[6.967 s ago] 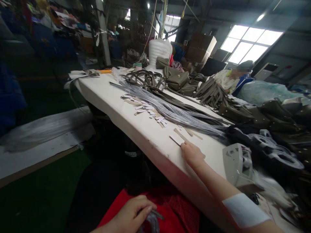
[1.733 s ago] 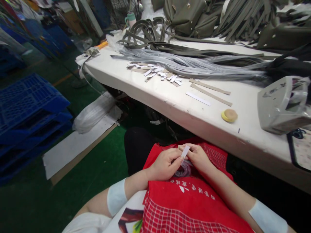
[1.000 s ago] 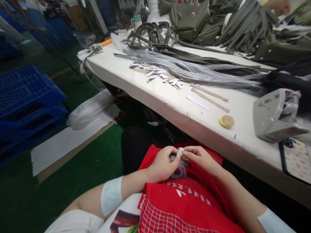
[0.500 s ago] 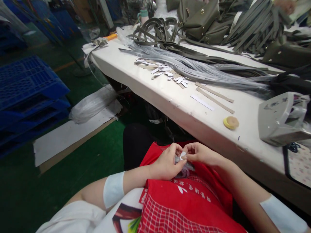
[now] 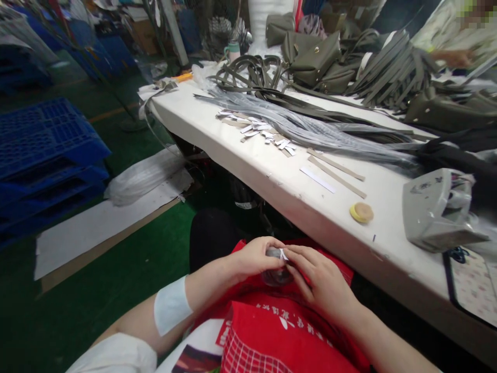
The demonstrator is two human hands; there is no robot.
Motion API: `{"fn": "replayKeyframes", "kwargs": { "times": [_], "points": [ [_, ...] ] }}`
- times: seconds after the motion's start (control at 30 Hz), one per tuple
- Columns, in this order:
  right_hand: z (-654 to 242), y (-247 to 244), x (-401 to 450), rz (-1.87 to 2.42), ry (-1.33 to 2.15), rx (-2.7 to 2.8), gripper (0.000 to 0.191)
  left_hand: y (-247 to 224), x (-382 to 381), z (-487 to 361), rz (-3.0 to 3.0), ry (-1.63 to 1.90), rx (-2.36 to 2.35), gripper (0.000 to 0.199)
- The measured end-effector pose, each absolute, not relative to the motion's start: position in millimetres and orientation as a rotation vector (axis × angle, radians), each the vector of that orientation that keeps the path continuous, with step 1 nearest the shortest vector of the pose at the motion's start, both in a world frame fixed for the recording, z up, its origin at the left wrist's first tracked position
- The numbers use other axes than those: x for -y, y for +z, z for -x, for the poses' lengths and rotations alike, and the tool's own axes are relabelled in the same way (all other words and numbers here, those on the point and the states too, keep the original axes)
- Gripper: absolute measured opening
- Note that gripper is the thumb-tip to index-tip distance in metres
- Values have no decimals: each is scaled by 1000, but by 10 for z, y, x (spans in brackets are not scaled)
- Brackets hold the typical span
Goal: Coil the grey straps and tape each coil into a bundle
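Above my lap, my left hand (image 5: 254,259) is closed around a grey coiled bundle (image 5: 274,276), which looks like strap in clear plastic. A small white strip (image 5: 283,254) crosses the bundle's top. My right hand (image 5: 316,272) presses its fingertips on that strip from the right, with its thumb lower down by the bundle. The fingers partly cover both strip and bundle. On the table (image 5: 272,176) lie a pile of cut white and tan pieces (image 5: 258,132), two tan strips (image 5: 337,176) and a white strip (image 5: 316,180).
Plastic-wrapped grey straps (image 5: 310,124) run across the table, with olive bags (image 5: 314,59) behind. Nearer right are a yellow tape roll (image 5: 362,212), a grey holder (image 5: 427,207) and a phone (image 5: 471,285). Blue pallets (image 5: 50,140) stand left. Another person's arm (image 5: 452,57) shows at the far right.
My right hand's fingers have gone from a raised pinch to lying over the strip. The grey bundle shows more from below. The whole view has shifted slightly.
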State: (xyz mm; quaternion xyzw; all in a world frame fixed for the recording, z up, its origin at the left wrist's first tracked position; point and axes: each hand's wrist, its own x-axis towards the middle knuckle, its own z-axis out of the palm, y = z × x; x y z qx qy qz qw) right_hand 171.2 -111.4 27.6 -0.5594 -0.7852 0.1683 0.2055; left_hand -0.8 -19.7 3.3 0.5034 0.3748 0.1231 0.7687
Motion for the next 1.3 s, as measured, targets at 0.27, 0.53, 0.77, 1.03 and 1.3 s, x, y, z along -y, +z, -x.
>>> {"fn": "replayKeyframes", "kwargs": {
  "times": [0.27,0.53,0.77,1.03,1.3],
  "points": [
    [-1775,194,1199,1599,115,2054,52,165,106,-271,-860,396,-728,40],
    [-2036,226,1276,1620,34,1977,49,139,74,-360,-808,326,-656,48],
    [-3711,591,1336,2097,-514,1089,33,38,25,-315,-990,314,-726,50],
    [-4644,405,1269,2068,-38,684,43,-224,129,-353,-1030,299,-692,56],
    [-4278,263,1555,1900,-106,590,39,-127,185,-375,-1033,305,-672,53]
  ]
}}
